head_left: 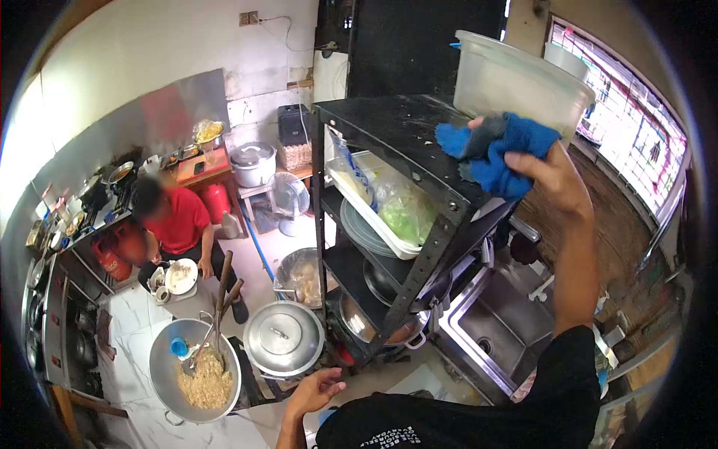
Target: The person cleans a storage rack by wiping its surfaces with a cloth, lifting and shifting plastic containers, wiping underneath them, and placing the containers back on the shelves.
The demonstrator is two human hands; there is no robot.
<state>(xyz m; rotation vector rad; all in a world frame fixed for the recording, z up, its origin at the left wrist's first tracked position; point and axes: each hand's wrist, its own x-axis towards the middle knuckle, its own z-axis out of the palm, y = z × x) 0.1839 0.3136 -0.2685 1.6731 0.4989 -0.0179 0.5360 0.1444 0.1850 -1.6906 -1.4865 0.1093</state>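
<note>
- The right hand, raised in the upper right of the frame, is closed around a crumpled blue cloth, fingers bunched over its folds.
- The cloth presses on the top surface of a black metal shelving rack, at the rack's right edge, just in front of a large translucent plastic tub that stands on the same top.
- The left hand, low in the middle of the frame, hangs with its fingers loosely spread and holds nothing; it hovers just beside a round silver pot lid.
- On the rack's second tier lies a white tray carrying clear bags of green vegetables; grey plates are stacked under it.
- Lower tiers hold dark pans and a metal pot; their contents cannot be made out.
- To the right of the rack, a stainless steel sink sits in the lower right.
- In the lower left, a wide metal wok holds pale fried rice, with wooden-handled utensils leaning in it.
- Another person in a red shirt crouches at the left of the frame beside a white plate.
- A silver rice cooker stands against the wall, upper middle-left.
</note>
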